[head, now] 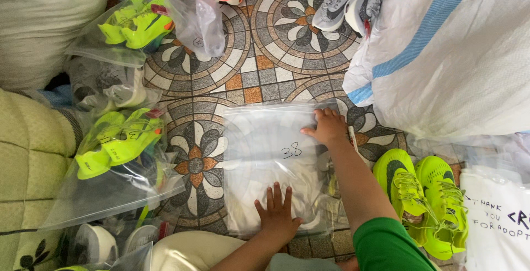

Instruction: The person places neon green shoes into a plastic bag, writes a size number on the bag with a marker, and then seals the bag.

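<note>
White shoes already sit inside the bag point(265, 160); left hand point(277, 216) flat, spread on its near end; right hand point(329, 127) open, pressing its far edge; sealing seems unfinished; green shoes point(422, 199) right of it, unbagged.

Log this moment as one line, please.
left hand: flat on clear bag near edge | right hand: pressing bag's far corner | bag: on tiled floor | neon shoes: loose, right

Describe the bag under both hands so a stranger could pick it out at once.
On the patterned tile floor, beside the big white sack, lies a clear zip bag. The left hand and right hand press it flat. Unlike neighbouring bags with neon shoes, it holds something white.
</note>
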